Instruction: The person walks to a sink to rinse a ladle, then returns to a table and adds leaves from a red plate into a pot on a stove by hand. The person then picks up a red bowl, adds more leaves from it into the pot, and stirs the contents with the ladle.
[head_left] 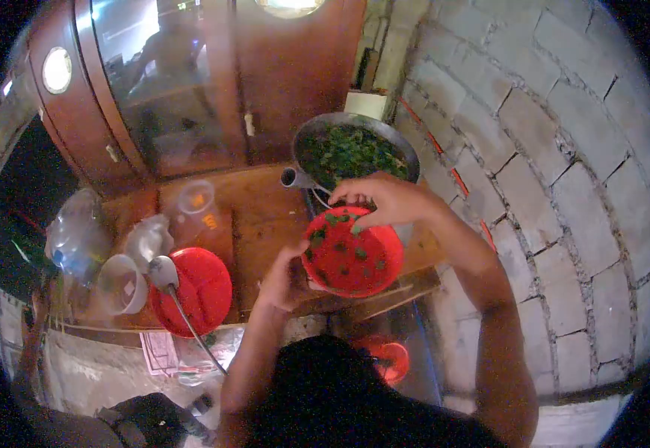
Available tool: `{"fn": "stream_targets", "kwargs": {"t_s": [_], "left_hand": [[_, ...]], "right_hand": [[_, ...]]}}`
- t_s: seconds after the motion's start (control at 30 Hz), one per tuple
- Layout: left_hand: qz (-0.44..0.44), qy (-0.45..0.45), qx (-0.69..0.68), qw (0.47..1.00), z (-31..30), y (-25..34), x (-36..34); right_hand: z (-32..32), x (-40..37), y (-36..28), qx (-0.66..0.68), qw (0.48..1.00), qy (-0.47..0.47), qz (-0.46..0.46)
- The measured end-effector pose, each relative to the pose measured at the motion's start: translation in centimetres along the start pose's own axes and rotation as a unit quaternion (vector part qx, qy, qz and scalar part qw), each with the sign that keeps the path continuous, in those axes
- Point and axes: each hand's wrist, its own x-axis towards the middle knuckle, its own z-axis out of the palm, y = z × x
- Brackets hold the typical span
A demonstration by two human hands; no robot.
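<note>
A red bowl point(370, 257) with scattered green leaf pieces inside is tilted in front of me. My left hand point(286, 280) grips its left side. My right hand point(373, 201) reaches over the bowl's far rim, fingers bent, with a small green piece at the thumb; whether the fingers hold it I cannot make out. Just beyond the bowl is a dark wok point(413, 160) filled with chopped green leaves point(355, 149). A grey handle point(292, 178) sticks out from the wok's left side.
On the wooden counter point(258, 209) at left are a red lid or plate point(213, 287), a ladle point(163, 272), a white container point(122, 287), plastic bags point(78, 235) and a clear cup point(196, 198). A block wall point(542, 149) stands right. Another person's arm point(32, 336) shows lower left.
</note>
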Motion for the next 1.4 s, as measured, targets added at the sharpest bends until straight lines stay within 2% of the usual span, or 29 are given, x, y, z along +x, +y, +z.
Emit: {"fn": "stream_targets", "kwargs": {"t_s": [0.1,0.17,0.23,0.3,0.37,0.4,0.53,0.6,0.73,0.8,0.83,0.9,0.97,1.03,1.07,1.13,1.17,1.23,1.27,1.3,1.37,1.4], "left_hand": [[-0.034,-0.005,-0.007,0.999,0.0,0.6,0.0],[-0.062,-0.039,-0.034,0.997,-0.3,1.0,0.1],[-0.052,-0.032,-0.008,0.998,0.2,1.6,0.1],[-0.042,-0.024,0.019,0.999,-0.6,1.7,0.6],[-0.040,0.043,0.061,0.996,-3.3,1.0,2.1],[-0.039,0.042,0.064,0.996,-2.9,1.3,2.0],[-0.010,0.036,0.073,0.997,-1.5,2.4,1.9],[-0.006,0.036,0.072,0.997,-1.9,2.4,2.1],[0.002,0.044,0.043,0.998,-2.1,2.5,2.6],[0.024,0.040,0.037,0.998,-2.0,2.7,2.5],[0.039,0.053,0.046,0.997,-2.2,2.6,2.6],[0.058,0.067,0.051,0.995,-2.4,2.7,2.6],[0.047,0.067,0.026,0.996,-2.0,2.9,2.3],[0.046,0.075,0.028,0.996,-0.2,3.6,1.2],[0.045,0.084,0.032,0.995,0.3,3.7,0.9],[0.042,0.079,0.052,0.995,-2.4,2.8,1.8],[0.037,0.077,0.072,0.994,-3.6,2.2,2.2],[0.034,0.082,0.070,0.994,-3.6,1.7,2.0],[0.032,0.089,0.072,0.993,-3.5,1.5,1.8],[0.030,0.088,0.078,0.993,-3.5,1.4,1.5],[0.020,0.044,0.013,0.999,-3.3,1.3,1.7],[0.023,0.048,0.004,0.999,-3.0,1.5,1.6]], "right_hand": [[0.0,0.0,-0.9,0.013,0.999,-0.006,0.036],[0.0,0.3,-1.0,0.024,0.999,-0.004,0.027],[0.0,0.6,-0.8,0.032,0.999,-0.002,0.015],[0.2,0.9,-0.2,0.035,0.998,0.016,-0.054],[0.3,1.2,0.0,0.024,0.997,0.022,-0.073],[0.2,1.3,0.0,0.012,0.995,0.025,-0.091],[-0.1,1.5,0.0,0.006,0.997,0.024,-0.071],[-0.2,1.8,0.2,-0.016,0.982,0.096,-0.162],[0.0,2.0,1.2,0.022,0.978,0.123,-0.166],[-0.2,2.1,1.6,0.040,0.982,0.152,-0.102],[-0.5,1.9,1.5,0.038,0.983,0.149,-0.105],[-1.6,1.5,1.2,0.234,0.946,0.213,0.075],[-3.8,0.9,2.8,0.133,0.934,0.324,0.066],[-6.0,0.5,2.5,0.106,0.871,0.477,0.056],[-6.8,0.3,2.9,0.104,0.872,0.476,0.056],[-8.2,0.3,4.1,-0.003,0.777,0.624,0.083],[-7.8,1.3,7.6,-0.005,0.776,0.625,0.084],[-4.3,3.4,17.7,-0.242,0.790,0.534,0.182],[-2.5,2.8,19.1,-0.241,0.788,0.534,0.187],[-1.0,2.6,19.0,-0.261,0.846,0.443,0.141],[-2.2,3.1,19.2,-0.289,0.890,0.342,0.083],[-3.3,3.1,17.3,-0.178,0.887,0.407,0.126]]}}
